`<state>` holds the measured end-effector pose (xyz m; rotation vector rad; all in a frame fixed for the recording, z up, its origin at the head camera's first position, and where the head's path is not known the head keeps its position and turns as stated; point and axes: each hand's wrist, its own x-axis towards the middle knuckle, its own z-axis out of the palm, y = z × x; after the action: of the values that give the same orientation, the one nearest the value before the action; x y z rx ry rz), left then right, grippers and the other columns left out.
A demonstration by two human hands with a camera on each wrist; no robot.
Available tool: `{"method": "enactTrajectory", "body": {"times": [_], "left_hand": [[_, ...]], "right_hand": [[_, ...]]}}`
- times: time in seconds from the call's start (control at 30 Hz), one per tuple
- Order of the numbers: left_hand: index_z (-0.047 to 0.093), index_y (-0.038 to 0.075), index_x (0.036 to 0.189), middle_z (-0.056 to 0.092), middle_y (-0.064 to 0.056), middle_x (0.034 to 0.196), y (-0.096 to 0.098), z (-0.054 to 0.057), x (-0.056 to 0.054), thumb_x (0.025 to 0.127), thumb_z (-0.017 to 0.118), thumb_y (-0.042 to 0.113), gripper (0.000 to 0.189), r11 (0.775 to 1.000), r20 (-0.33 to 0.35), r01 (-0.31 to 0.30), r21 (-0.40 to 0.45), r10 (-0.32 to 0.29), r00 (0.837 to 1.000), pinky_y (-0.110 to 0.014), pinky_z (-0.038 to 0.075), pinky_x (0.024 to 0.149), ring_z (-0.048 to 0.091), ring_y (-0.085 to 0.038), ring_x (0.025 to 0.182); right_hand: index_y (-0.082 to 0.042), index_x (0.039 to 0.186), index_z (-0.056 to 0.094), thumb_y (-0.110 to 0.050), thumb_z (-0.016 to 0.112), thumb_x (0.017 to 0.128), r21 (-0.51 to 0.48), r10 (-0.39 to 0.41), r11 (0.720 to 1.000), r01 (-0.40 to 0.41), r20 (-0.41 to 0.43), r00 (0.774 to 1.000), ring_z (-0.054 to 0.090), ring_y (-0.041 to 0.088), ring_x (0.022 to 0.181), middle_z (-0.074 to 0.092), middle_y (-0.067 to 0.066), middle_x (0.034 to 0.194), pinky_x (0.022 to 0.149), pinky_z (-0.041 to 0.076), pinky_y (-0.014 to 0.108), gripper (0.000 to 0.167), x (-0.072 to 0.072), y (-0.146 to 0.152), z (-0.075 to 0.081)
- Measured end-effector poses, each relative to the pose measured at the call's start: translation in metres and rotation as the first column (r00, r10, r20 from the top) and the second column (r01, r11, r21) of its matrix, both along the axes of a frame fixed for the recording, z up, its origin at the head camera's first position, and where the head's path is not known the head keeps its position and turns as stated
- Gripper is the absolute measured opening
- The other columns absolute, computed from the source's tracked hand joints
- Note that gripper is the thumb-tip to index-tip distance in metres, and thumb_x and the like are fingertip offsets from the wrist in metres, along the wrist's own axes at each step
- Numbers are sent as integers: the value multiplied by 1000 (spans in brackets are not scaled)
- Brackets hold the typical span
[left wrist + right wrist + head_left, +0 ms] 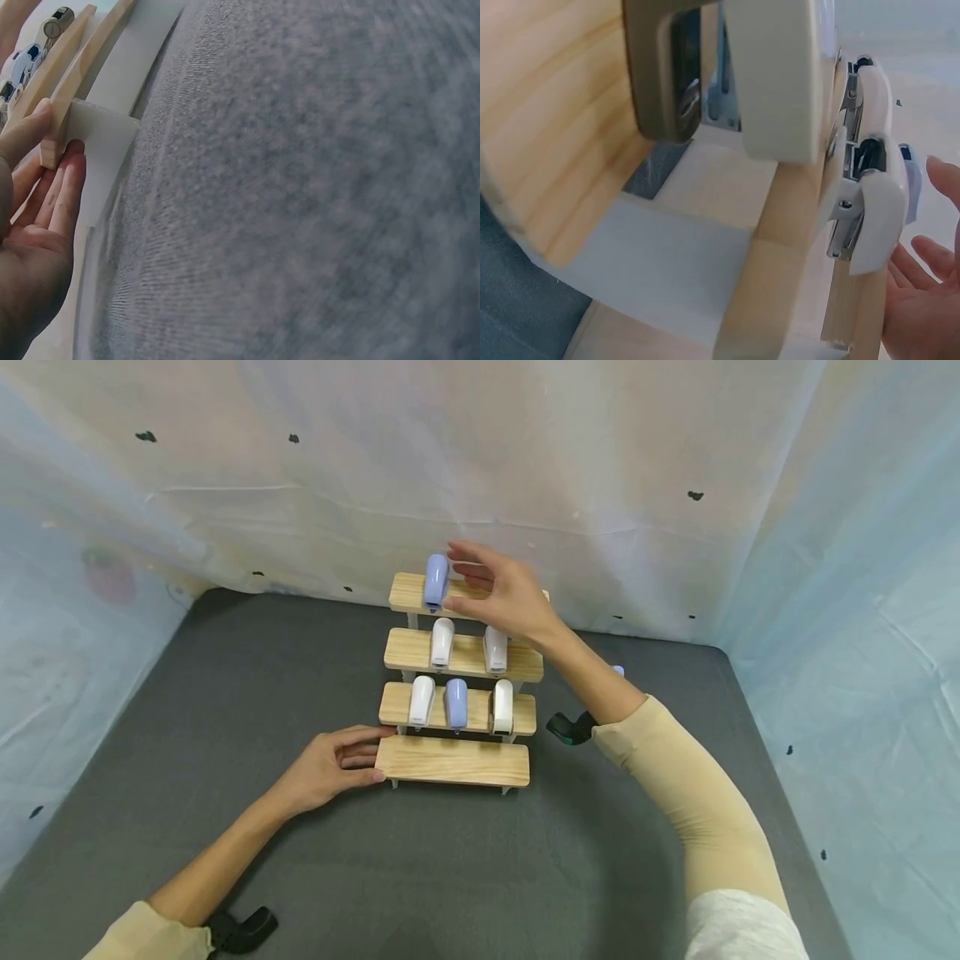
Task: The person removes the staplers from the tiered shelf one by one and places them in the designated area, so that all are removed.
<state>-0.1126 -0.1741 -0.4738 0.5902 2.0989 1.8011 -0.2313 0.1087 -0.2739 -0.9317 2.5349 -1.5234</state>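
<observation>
The left hand (330, 772) pinched the bottom wooden board (453, 762) at its nine-o'clock end; the right hand (504, 592) was spread, a periwinkle stapler (437, 580) just beside it at nine o'clock on the top board (405, 592). Two white staplers (442, 642) sat one tier below.

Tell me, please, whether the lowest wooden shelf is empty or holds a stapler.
Empty: in the head view, the lowest shelf shows bare wood along its length, while staplers rest on the shelves above.
</observation>
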Motion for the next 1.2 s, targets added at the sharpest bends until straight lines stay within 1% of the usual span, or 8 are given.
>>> {"method": "enactTrajectory", "body": {"times": [0.1, 0.17, 0.33, 0.4, 0.5, 0.67, 0.93, 1.2], "left_hand": [[54, 3, 141, 49, -20, 142, 0, 0, 0, 85, 80, 11, 62, 1000, 10, 3, -3, -3, 1000, -31, 58, 89, 63, -25, 118], [54, 3, 141, 49, -20, 142, 0, 0, 1, 85, 80, 11, 62, 1000, 13, 3, -2, -3, 1000, -31, 58, 89, 62, -25, 118], [53, 2, 142, 49, -20, 142, 0, 0, 0, 86, 79, 10, 62, 1000, -5, 1, 0, -1, 1000, -31, 57, 90, 62, -27, 119], [52, 2, 142, 49, -20, 143, 0, 1, 0, 86, 79, 10, 62, 1000, -7, 4, 1, -4, 1000, -30, 57, 90, 61, -27, 119], [52, 2, 143, 48, -20, 144, 0, 2, 0, 87, 78, 10, 62, 1000, 1, 9, 9, -9, 1000, -31, 57, 90, 61, -28, 120], [52, 2, 143, 47, -21, 144, -1, 3, 0, 87, 78, 9, 62, 1000, 14, 12, 16, -12, 1000, -32, 57, 90, 61, -27, 120], [52, 1, 143, 48, -21, 144, -1, 3, 1, 87, 78, 8, 62, 1000, 15, 16, 19, -17, 1000, -32, 57, 90, 61, -25, 120], [52, 2, 143, 48, -21, 143, -1, 3, 2, 87, 78, 8, 62, 1000, 16, 18, 17, -18, 1000, -32, 57, 91, 61, -25, 120]], "right_hand": [[3, 148, 42, -1, 75, 87, -8, 11, 1000, -11, -1, 1000, 50, 38, 132, 48, 24, 145, 111, 43, 40, 69, -2, -3, -1], [3, 148, 41, -2, 76, 86, -18, 17, 1000, -17, 4, 1000, 49, 38, 132, 47, 24, 146, 110, 43, 43, 71, -8, -4, -7], [-3, 150, 41, -11, 81, 85, -11, 23, 1000, -22, 13, 1000, 51, 27, 133, 48, 15, 149, 109, 44, 31, 76, -28, -5, -22], [-3, 150, 41, -15, 82, 84, 11, 28, 1000, -28, 2, 1000, 52, 24, 132, 47, 14, 150, 107, 44, 25, 78, -31, -6, -24], [-2, 150, 41, -19, 83, 83, 49, 35, 998, -35, -16, 999, 52, 21, 132, 45, 14, 151, 106, 44, 21, 81, -32, -6, -25], [-1, 149, 42, -20, 82, 84, 74, 51, 996, -48, -43, 998, 54, 22, 130, 47, 15, 149, 104, 45, 21, 79, -32, -7, -25], [0, 148, 44, -16, 79, 87, 58, 70, 996, -68, -32, 997, 58, 23, 126, 55, 16, 141, 100, 50, 23, 72, -32, -7, -24], [-1, 146, 48, -20, 82, 85, 47, 33, 998, -31, -41, 999, 63, 21, 118, 62, 16, 132, 97, 53, 25, 72, -31, -3, -25]]}}
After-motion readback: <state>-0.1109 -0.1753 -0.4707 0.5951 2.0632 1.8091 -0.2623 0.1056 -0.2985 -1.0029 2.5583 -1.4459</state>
